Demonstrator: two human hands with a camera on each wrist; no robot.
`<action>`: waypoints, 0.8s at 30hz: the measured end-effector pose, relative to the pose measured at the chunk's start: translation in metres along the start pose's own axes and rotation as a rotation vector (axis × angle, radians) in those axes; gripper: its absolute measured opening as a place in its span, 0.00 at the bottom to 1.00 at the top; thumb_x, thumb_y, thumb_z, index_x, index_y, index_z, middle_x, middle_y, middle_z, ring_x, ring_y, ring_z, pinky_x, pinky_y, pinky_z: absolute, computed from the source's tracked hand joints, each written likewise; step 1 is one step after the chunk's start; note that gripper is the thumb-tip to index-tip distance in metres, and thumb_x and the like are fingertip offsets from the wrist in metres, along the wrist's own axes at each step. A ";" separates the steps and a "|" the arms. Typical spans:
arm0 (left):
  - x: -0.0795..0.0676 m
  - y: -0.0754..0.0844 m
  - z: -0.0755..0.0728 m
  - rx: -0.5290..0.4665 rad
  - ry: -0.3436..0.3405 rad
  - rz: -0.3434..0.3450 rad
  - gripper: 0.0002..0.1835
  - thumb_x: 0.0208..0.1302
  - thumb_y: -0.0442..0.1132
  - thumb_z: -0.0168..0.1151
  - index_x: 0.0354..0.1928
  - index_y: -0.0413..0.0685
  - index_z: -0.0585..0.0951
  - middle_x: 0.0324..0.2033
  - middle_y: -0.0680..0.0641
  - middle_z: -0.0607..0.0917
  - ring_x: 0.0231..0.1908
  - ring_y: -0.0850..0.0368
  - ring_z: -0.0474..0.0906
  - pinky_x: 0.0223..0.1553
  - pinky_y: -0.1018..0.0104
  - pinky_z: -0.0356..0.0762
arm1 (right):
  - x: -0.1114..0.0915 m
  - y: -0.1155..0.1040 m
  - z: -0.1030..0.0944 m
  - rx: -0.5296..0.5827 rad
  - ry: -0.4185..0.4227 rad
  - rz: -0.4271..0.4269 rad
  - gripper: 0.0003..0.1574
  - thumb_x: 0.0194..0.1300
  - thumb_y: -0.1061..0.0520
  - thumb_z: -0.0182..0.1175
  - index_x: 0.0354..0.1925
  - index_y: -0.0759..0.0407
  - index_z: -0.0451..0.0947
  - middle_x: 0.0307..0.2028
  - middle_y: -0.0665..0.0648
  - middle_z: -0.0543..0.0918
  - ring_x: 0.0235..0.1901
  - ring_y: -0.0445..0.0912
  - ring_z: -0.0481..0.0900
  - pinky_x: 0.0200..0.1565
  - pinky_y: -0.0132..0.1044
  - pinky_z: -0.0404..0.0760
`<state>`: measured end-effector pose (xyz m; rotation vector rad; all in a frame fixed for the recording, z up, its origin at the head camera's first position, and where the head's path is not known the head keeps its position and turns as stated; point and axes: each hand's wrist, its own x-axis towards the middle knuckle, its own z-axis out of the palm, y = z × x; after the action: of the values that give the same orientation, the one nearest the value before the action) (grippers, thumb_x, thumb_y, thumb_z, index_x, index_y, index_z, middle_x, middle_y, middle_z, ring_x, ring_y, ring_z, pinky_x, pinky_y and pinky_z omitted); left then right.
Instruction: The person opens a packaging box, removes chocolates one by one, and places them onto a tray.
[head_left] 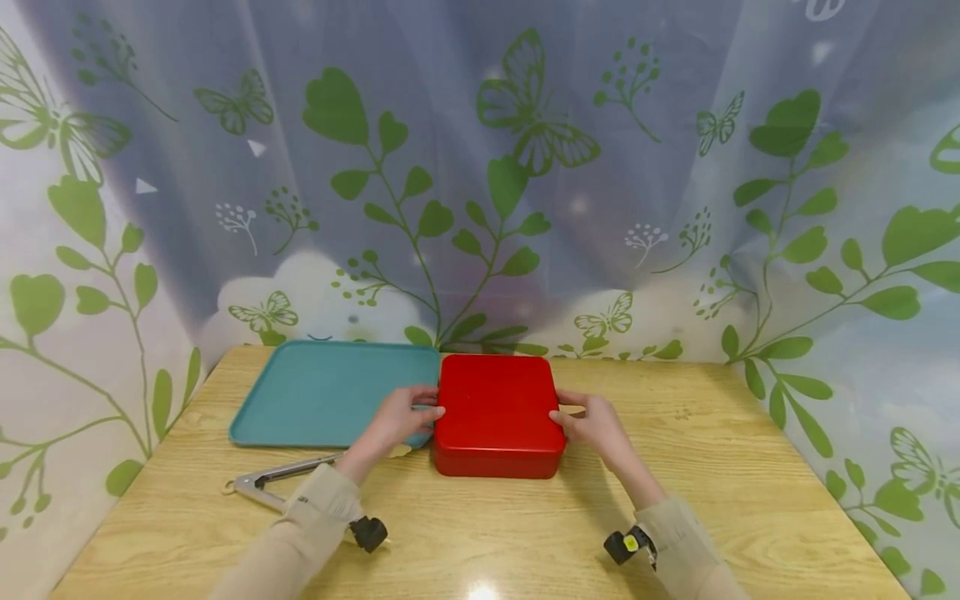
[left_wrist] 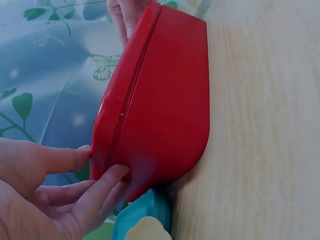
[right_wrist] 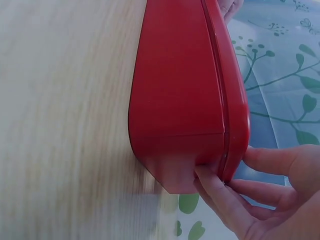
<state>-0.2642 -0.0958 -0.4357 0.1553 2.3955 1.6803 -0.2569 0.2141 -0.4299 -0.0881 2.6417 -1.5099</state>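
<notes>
A red lidded box (head_left: 495, 408) stands on the wooden table, and a thin seam below its top edge shows in both wrist views. My left hand (head_left: 401, 421) grips its left side, thumb at the lid's edge and fingers against the side wall (left_wrist: 165, 90). On the opposite side my right hand (head_left: 592, 421) holds the box the same way; in the right wrist view its fingers (right_wrist: 215, 187) press near the seam. The lid looks closed, and whatever is inside is hidden.
A teal tray (head_left: 322, 392) lies left of the box, close against it. Metal tongs (head_left: 258, 487) rest in front of the tray, partly behind the left forearm. A small cream-coloured piece (left_wrist: 148, 230) sits by the tray's corner. A patterned curtain (head_left: 480, 208) hangs behind the table.
</notes>
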 end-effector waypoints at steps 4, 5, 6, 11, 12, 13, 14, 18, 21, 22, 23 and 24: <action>-0.008 -0.002 0.002 0.008 0.007 0.013 0.26 0.72 0.31 0.61 0.68 0.30 0.71 0.61 0.31 0.78 0.51 0.40 0.84 0.47 0.54 0.86 | -0.009 0.001 0.001 -0.007 0.006 -0.011 0.34 0.70 0.62 0.64 0.70 0.70 0.69 0.63 0.71 0.77 0.42 0.53 0.87 0.42 0.47 0.88; -0.010 -0.003 0.002 0.013 0.006 0.018 0.26 0.71 0.32 0.62 0.68 0.29 0.71 0.61 0.31 0.78 0.51 0.40 0.84 0.47 0.54 0.86 | -0.011 0.002 0.001 -0.008 0.006 -0.010 0.34 0.70 0.62 0.64 0.70 0.69 0.69 0.63 0.71 0.77 0.42 0.53 0.87 0.42 0.47 0.88; -0.012 -0.004 0.002 0.015 0.005 0.021 0.26 0.71 0.32 0.62 0.68 0.29 0.71 0.61 0.31 0.78 0.51 0.41 0.84 0.46 0.54 0.86 | -0.013 0.002 0.001 -0.006 0.006 -0.007 0.34 0.70 0.62 0.64 0.70 0.69 0.69 0.63 0.70 0.77 0.42 0.52 0.87 0.42 0.47 0.88; -0.024 -0.005 0.003 -0.015 0.000 0.034 0.26 0.70 0.30 0.63 0.66 0.27 0.72 0.59 0.30 0.79 0.50 0.41 0.84 0.45 0.53 0.86 | -0.023 0.003 0.003 -0.022 0.013 -0.014 0.34 0.69 0.63 0.65 0.69 0.69 0.70 0.62 0.70 0.78 0.42 0.52 0.88 0.41 0.47 0.88; -0.026 -0.005 0.003 -0.017 -0.005 0.046 0.26 0.70 0.30 0.63 0.66 0.26 0.72 0.59 0.29 0.79 0.49 0.42 0.85 0.44 0.55 0.86 | -0.025 0.003 0.004 -0.027 0.015 -0.015 0.34 0.68 0.63 0.65 0.69 0.70 0.70 0.62 0.70 0.78 0.42 0.52 0.88 0.41 0.46 0.88; -0.028 -0.006 0.003 -0.019 -0.007 0.058 0.26 0.70 0.30 0.64 0.65 0.25 0.72 0.58 0.29 0.79 0.49 0.43 0.85 0.44 0.55 0.87 | -0.027 0.003 0.004 -0.030 0.016 -0.016 0.33 0.68 0.64 0.66 0.69 0.70 0.71 0.62 0.70 0.78 0.41 0.53 0.88 0.40 0.46 0.88; -0.030 -0.006 0.003 -0.024 -0.007 0.063 0.26 0.69 0.31 0.64 0.65 0.25 0.72 0.58 0.29 0.79 0.49 0.43 0.85 0.44 0.56 0.87 | -0.029 0.003 0.005 -0.033 0.015 -0.020 0.34 0.68 0.64 0.66 0.68 0.70 0.70 0.62 0.70 0.78 0.42 0.54 0.88 0.40 0.46 0.88; -0.035 -0.006 0.003 -0.031 -0.012 0.076 0.26 0.69 0.31 0.64 0.65 0.24 0.71 0.58 0.28 0.79 0.50 0.42 0.85 0.43 0.57 0.87 | -0.034 0.001 0.005 -0.036 0.014 -0.014 0.34 0.67 0.64 0.66 0.68 0.71 0.71 0.62 0.70 0.78 0.44 0.55 0.88 0.39 0.44 0.88; -0.036 -0.005 0.004 -0.039 0.002 0.053 0.26 0.69 0.29 0.64 0.65 0.25 0.72 0.58 0.29 0.79 0.51 0.39 0.84 0.44 0.54 0.86 | -0.035 0.001 0.004 -0.050 0.014 -0.017 0.33 0.67 0.63 0.67 0.68 0.70 0.72 0.62 0.69 0.78 0.43 0.54 0.88 0.39 0.43 0.88; -0.036 -0.005 0.004 -0.040 0.012 0.043 0.25 0.69 0.29 0.64 0.65 0.26 0.73 0.58 0.29 0.79 0.51 0.39 0.84 0.45 0.54 0.86 | -0.035 0.001 0.004 -0.055 0.013 -0.020 0.33 0.68 0.62 0.66 0.68 0.70 0.72 0.62 0.69 0.79 0.41 0.53 0.88 0.39 0.43 0.88; -0.036 -0.005 0.004 -0.036 0.017 0.041 0.25 0.69 0.29 0.64 0.65 0.26 0.73 0.58 0.30 0.80 0.51 0.39 0.84 0.45 0.53 0.86 | -0.034 0.001 0.003 -0.053 0.011 -0.021 0.32 0.69 0.62 0.65 0.68 0.70 0.72 0.61 0.69 0.79 0.40 0.52 0.88 0.39 0.44 0.88; -0.036 -0.005 0.004 -0.041 0.027 0.035 0.25 0.69 0.30 0.64 0.65 0.26 0.74 0.58 0.30 0.80 0.51 0.40 0.84 0.46 0.53 0.86 | -0.033 0.001 0.002 -0.045 0.004 -0.027 0.32 0.70 0.62 0.64 0.68 0.71 0.71 0.61 0.69 0.79 0.40 0.52 0.88 0.39 0.45 0.88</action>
<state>-0.2282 -0.1012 -0.4378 0.1707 2.3887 1.7573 -0.2235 0.2165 -0.4296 -0.1242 2.6894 -1.4597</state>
